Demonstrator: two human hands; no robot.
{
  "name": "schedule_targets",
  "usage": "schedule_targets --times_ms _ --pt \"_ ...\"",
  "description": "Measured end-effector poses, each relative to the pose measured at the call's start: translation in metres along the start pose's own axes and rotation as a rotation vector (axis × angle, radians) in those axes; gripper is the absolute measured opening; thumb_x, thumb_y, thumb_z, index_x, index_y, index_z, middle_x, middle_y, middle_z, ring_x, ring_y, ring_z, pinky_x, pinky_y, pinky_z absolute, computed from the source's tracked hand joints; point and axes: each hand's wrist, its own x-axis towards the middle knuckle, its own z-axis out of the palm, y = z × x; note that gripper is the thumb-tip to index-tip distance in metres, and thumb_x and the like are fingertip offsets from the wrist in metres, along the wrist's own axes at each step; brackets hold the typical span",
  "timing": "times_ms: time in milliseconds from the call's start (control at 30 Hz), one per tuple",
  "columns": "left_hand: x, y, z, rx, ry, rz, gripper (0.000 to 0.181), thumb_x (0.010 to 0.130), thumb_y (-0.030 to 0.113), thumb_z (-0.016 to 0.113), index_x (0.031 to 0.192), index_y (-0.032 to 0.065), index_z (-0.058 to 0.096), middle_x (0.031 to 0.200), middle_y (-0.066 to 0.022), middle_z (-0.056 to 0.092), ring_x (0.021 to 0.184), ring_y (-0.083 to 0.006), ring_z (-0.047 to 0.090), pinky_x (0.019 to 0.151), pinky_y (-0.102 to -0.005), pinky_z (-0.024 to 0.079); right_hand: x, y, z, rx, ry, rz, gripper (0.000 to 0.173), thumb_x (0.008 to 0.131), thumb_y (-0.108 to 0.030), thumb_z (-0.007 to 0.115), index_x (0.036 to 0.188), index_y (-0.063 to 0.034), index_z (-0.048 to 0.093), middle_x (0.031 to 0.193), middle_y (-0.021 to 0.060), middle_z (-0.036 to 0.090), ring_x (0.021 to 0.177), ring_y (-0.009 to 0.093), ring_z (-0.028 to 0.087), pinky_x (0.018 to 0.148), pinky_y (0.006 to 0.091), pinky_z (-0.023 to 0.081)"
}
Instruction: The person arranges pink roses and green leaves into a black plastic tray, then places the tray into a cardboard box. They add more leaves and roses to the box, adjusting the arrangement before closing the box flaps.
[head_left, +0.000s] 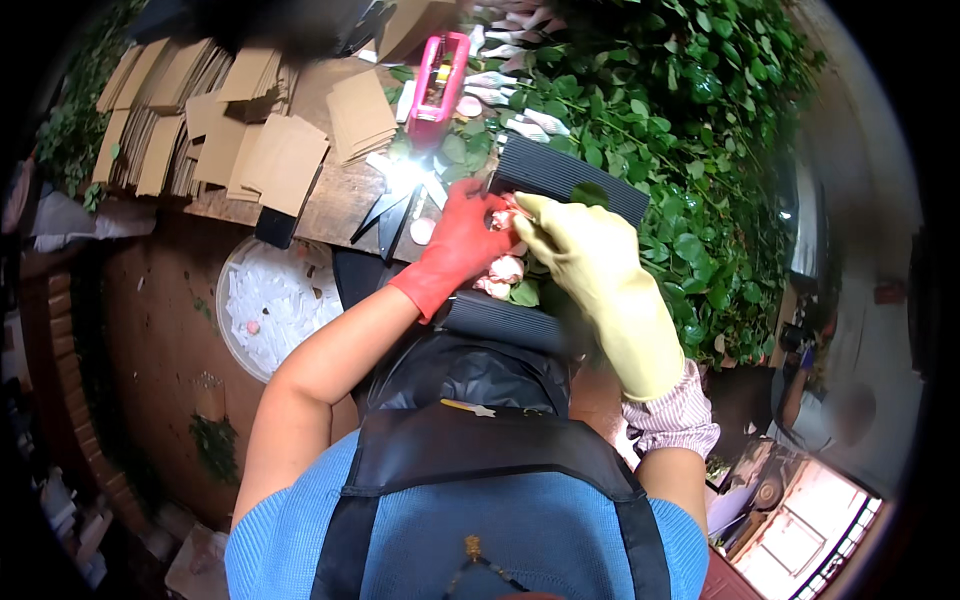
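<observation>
My left hand (461, 236), in a red rubber glove, curls its fingers around a pale pink rose bloom (502, 219). From the other side my right hand (589, 244), in a pale yellow rubber glove, has its fingertips pinched at the same bloom. Just below, more pink rose blooms (505, 269) lie with a few green leaves. They sit between two dark ribbed panels, one upper panel (570, 178) and one lower panel (502, 322) close to my lap. The rose stems are mostly hidden by my right hand and forearm.
Stacks of brown cardboard sheets (285, 161) stand on the wooden table (334, 217) at upper left. Near them are a pink tape dispenser (440, 79) and dark scissor-like blades (390, 214). A tub (277, 311) holds white scraps. Leafy rose stems (697, 187) crowd the right. A person (817, 412) is far right.
</observation>
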Motion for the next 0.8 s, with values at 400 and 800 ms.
schedule_targets --times_ms 400,800 --pt "0.001 -0.003 0.005 -0.061 0.002 -0.003 0.058 0.080 0.045 0.083 0.118 0.0028 0.070 0.155 -0.0250 0.034 0.142 -0.0411 0.044 0.117 -0.0423 0.041 -0.032 -0.003 0.004 1.369 0.230 0.362 0.022 0.101 -0.016 0.072 0.115 0.0002 0.074 0.088 0.0057 0.075 0.077 0.010 0.071 0.067 0.0235 0.057" --pt "-0.011 0.000 -0.030 -0.152 -0.208 0.015 0.054 0.091 0.041 0.077 0.135 0.0098 0.066 0.166 -0.0242 0.030 0.152 -0.0381 0.036 0.119 -0.0411 0.039 -0.026 -0.019 -0.003 0.495 -0.287 0.328 0.029 0.095 -0.035 0.074 0.090 -0.0067 0.069 0.083 0.0115 0.076 0.081 0.024 0.075 0.074 0.0354 0.057"
